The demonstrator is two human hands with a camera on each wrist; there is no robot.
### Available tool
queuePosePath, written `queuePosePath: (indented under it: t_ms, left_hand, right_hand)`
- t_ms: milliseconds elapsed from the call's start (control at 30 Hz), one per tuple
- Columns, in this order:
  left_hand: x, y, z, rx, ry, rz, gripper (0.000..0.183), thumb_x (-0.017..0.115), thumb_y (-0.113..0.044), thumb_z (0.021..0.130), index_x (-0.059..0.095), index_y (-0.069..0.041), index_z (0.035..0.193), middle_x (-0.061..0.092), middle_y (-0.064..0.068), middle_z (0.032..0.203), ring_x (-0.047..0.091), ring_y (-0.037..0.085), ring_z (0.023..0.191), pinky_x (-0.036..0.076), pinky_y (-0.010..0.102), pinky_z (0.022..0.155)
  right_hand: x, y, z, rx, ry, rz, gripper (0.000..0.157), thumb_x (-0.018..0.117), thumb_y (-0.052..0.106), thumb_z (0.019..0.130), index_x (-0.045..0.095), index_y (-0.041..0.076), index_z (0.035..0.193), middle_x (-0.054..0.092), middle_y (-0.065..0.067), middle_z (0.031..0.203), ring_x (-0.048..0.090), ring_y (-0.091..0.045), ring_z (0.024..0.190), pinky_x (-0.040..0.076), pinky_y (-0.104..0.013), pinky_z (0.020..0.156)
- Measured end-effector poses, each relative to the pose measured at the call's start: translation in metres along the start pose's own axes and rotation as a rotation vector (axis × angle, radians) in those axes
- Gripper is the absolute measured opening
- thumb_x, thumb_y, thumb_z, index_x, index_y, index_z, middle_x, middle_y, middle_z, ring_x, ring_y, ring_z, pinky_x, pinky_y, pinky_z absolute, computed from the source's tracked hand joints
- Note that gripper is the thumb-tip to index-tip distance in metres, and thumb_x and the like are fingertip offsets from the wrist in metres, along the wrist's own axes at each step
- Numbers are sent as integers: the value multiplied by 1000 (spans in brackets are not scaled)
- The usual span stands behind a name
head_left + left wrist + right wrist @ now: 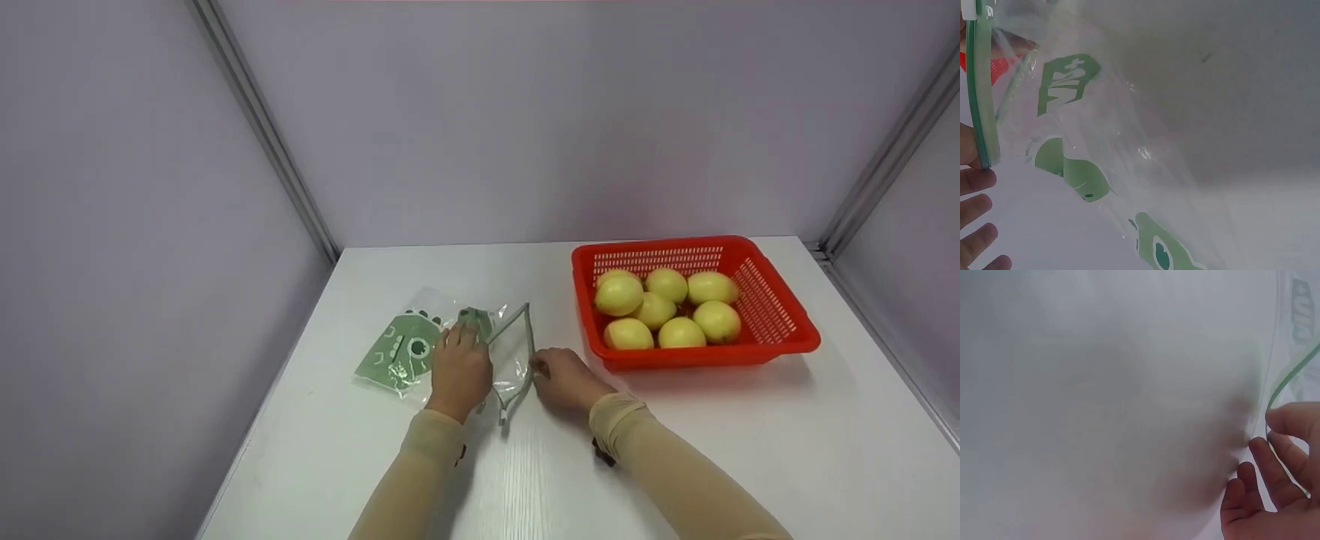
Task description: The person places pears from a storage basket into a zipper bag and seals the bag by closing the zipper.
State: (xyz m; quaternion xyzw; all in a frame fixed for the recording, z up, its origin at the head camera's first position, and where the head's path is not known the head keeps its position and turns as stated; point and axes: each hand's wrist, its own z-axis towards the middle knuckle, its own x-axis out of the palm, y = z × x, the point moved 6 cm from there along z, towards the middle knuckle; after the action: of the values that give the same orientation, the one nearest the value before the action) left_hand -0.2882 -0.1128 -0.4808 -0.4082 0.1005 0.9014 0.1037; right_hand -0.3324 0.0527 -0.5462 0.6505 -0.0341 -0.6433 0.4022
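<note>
A clear plastic zip bag [405, 352] with green cartoon prints lies on the white table, its mouth spread apart toward the right. My left hand [459, 371] is at the mouth's left edge. In the left wrist view, the thumb and forefinger pinch the green zip strip [982, 101], and the other fingers are spread. A white slider [969, 9] sits on that strip. At the opposite edge, my right hand [564, 379] pinches the rim between thumb and fingers, as the right wrist view also shows. Nothing shows inside the bag.
To the right of the bag stands a red plastic basket [802, 334] with slotted walls. Several yellow-green fruits [681, 332] lie in it. Pale panels with metal corner strips enclose the table at the back and sides.
</note>
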Motion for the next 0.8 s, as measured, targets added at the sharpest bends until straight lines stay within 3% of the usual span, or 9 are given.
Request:
queuePosePath:
  t_ms: [133,267,433,500,567,633,800]
  left_hand:
    - [3,-1,-4,-11,1,-12,16,62,-16,83,72,-4,79,67,12,110,60,33,110,48,48,92]
    - [5,-2,-6,-19,6,3,16,61,-17,84,71,-5,79,68,10,99,63,28,98,51,40,75]
    - [3,-2,-8,-15,-10,22,15,64,-18,82,71,-6,78,68,8,92,63,25,85,49,36,63]
    - [2,-1,-8,-15,-24,24,15,64,-18,82,71,-6,79,68,7,88,62,23,79,47,35,58]
    - [2,-1,-8,-15,-31,25,14,64,-18,83,72,-6,81,67,7,86,60,22,74,46,35,55]
    - [2,-1,-8,-16,-32,29,15,63,-18,84,72,-6,83,67,6,86,60,22,74,46,35,56]
    - [4,1,-11,-27,-18,18,16,62,-19,84,72,-7,84,67,8,92,63,26,89,50,41,71]
  right_hand:
    - [-11,6,-12,-11,45,-33,31,62,15,87,65,8,118,67,-6,108,60,-25,105,45,-43,97]
    - [-39,21,-33,-124,24,-82,33,64,23,90,62,15,122,63,-2,119,56,-22,115,43,-42,102]
    - [-98,39,-65,-364,-177,-88,29,71,16,86,66,16,114,66,4,107,61,-13,96,54,-33,85]
    - [-123,36,-74,-406,-263,-113,28,74,13,83,67,12,110,67,2,103,61,-13,92,55,-33,80]
    - [-146,24,-77,-375,-322,-154,28,74,12,81,68,10,109,67,-1,103,61,-16,95,55,-36,82]
    - [-165,5,-77,-285,-340,-214,30,73,13,81,68,8,110,66,-4,108,59,-21,103,50,-41,90]
    - [-195,-52,-76,57,-238,-314,46,69,23,85,58,8,127,53,-17,130,45,-38,123,35,-58,104]
